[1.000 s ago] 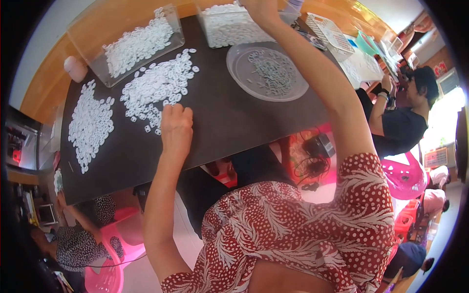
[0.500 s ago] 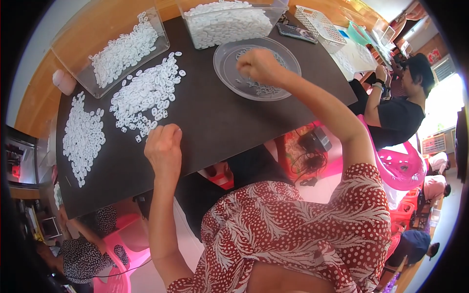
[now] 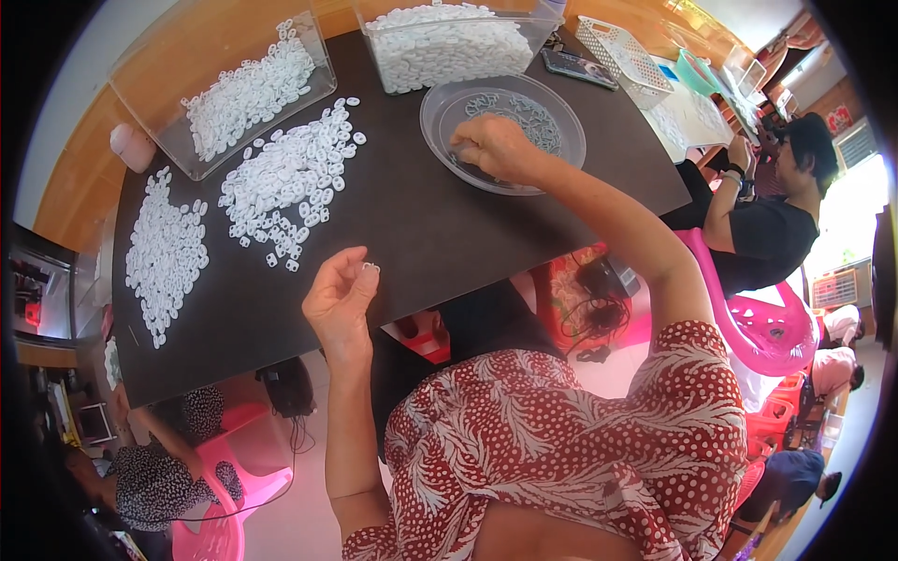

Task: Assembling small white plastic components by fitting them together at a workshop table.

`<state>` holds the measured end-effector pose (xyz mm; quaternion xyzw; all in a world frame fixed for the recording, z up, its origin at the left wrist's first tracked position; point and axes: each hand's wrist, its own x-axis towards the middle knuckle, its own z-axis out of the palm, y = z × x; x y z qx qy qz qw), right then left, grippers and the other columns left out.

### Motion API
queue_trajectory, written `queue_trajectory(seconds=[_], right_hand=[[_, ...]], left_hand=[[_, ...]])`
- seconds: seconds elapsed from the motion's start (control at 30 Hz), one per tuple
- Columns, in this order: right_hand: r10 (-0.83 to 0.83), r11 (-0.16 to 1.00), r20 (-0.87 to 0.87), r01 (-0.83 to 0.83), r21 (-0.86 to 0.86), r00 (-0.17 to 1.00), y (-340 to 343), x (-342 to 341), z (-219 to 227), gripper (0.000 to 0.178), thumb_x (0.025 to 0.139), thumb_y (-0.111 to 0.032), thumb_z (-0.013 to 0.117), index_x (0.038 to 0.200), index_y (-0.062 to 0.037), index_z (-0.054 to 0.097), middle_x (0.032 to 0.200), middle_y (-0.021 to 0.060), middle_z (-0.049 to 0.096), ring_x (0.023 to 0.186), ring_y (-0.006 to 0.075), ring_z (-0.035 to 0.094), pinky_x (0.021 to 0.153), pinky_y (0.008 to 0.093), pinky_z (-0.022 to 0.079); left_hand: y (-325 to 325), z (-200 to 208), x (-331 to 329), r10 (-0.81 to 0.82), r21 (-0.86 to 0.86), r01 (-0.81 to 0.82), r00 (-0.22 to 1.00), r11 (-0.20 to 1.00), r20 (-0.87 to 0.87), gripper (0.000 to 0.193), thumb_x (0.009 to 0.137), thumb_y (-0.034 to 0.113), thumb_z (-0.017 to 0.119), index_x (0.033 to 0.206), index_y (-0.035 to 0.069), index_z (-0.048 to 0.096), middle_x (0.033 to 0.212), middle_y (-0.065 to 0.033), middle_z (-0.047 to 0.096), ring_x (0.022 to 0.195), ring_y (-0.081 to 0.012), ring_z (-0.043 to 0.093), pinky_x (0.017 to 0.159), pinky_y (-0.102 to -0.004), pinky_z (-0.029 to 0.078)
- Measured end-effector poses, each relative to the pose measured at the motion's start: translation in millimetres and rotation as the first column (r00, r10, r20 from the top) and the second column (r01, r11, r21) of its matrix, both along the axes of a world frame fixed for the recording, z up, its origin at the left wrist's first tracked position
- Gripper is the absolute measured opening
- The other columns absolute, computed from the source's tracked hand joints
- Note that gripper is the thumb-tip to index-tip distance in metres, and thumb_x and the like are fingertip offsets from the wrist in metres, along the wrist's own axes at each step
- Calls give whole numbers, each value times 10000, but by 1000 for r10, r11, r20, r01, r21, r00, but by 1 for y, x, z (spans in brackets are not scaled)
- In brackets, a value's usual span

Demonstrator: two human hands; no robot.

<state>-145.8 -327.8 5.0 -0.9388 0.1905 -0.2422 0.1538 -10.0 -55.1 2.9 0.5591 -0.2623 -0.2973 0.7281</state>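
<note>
My left hand (image 3: pixel 342 301) is raised over the table's front edge, thumb and fingers pinching a small white plastic piece (image 3: pixel 371 266). Just beyond it lies a loose heap of small white oval pieces with holes (image 3: pixel 295 173). A second heap of white pieces (image 3: pixel 166 257) spreads farther left. My right hand (image 3: pixel 496 150) reaches into a round clear dish (image 3: pixel 436 140), where small grey parts (image 3: pixel 538 122) are scattered. Its fingers are pressed together, and what they hold, if anything, cannot be made out.
Two clear bins hold more white pieces: a tilted one (image 3: pixel 154 98) at the far left and an upright one (image 3: pixel 533 47) at the back. A phone (image 3: pixel 580 67) and a white basket (image 3: pixel 622 58) are at the back right. People sit on both sides.
My left hand has moved right, away from the near heap, and turned so that a white piece shows in its fingers. My right hand has dipped slightly nearer within the dish.
</note>
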Motion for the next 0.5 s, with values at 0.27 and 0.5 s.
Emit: queue_trajectory(seconds=[0.27, 0.5], right_hand=[[88, 996, -127, -85, 27, 988, -3, 9, 6, 86, 675, -121, 629, 672, -45, 589, 688, 160, 608, 716, 353, 594, 638, 435, 458], [9, 993, -55, -3, 115, 998, 0, 0, 11, 94, 708, -110, 591, 688, -20, 575, 707, 169, 611, 708, 366, 591, 630, 429, 455]], left_hand=[[4, -4, -6, -1, 3, 1, 1000, 1000, 7, 119, 798, -12, 653, 917, -20, 646, 717, 15, 547, 626, -48, 480, 564, -183, 399], [7, -5, -7, 30, -19, -30, 999, 999, -16, 107, 799, -10, 652, 905, -17, 645, 706, 19, 539, 618, -46, 472, 554, -181, 393]])
